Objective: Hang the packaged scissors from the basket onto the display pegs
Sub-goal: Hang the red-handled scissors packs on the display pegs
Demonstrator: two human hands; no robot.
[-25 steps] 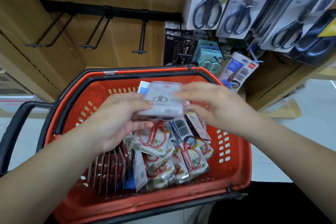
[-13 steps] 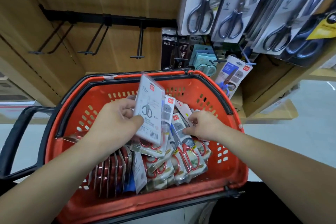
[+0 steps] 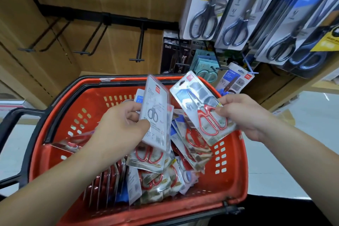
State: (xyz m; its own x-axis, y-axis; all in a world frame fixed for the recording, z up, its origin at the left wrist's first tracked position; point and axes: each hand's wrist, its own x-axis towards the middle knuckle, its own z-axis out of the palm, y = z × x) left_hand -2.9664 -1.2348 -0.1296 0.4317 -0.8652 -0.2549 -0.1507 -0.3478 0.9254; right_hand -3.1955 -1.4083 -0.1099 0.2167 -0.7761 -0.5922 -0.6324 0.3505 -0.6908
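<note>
I see the right hand (image 3: 242,113), which half a second ago was down among the packs, now raised above the red basket (image 3: 238,174). It pinches a pack of red-handled scissors (image 3: 201,108) at its right edge. The left hand (image 3: 121,126) still grips the pack with grey scissors (image 3: 156,115), upright, just beside the other pack. Both packs are over the basket, below the black pegs (image 3: 140,46).

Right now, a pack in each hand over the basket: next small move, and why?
Probably the left hand should raise its pack toward the nearest bare peg. That pack is upright, top edge up, just below the peg; the right hand holds its red-handled pack tilted, further from the bare pegs.
</note>
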